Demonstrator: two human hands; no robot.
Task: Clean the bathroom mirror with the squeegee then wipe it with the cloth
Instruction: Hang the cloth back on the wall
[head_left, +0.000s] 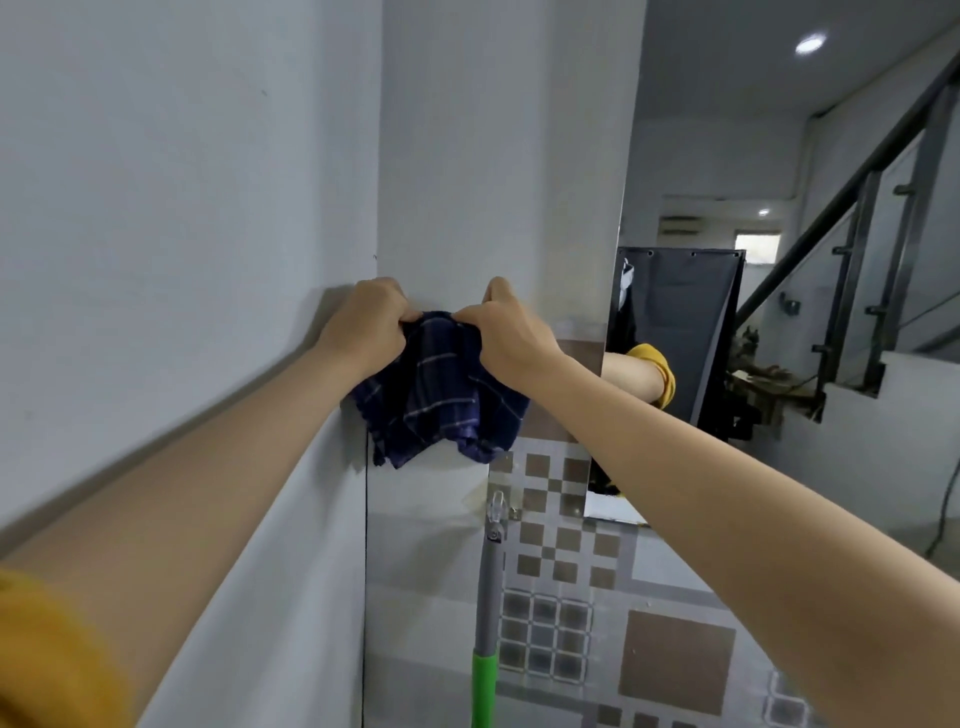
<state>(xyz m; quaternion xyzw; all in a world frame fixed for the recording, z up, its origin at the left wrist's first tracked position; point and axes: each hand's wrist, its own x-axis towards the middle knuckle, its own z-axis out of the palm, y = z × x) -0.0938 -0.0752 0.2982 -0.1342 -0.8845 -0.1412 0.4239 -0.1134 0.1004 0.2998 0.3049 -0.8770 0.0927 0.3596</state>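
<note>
A dark blue checked cloth (441, 395) hangs bunched between my two hands in front of the wall corner. My left hand (366, 325) grips its upper left edge and my right hand (501, 332) grips its upper right edge, knuckles almost touching. The mirror (779, 260) fills the right side and reflects a room, a stair rail and my arm with a yellow sleeve. Below the cloth, the squeegee handle (487, 623), grey on top and green lower down, hangs from a clear wall hook (497, 506). Its blade is out of view.
A grey painted wall (182, 208) runs along the left, with a ledge slanting down to the lower left. Below the mirror the wall carries patterned brown and grey tiles (556, 545). A black cable (940, 519) shows at the right edge.
</note>
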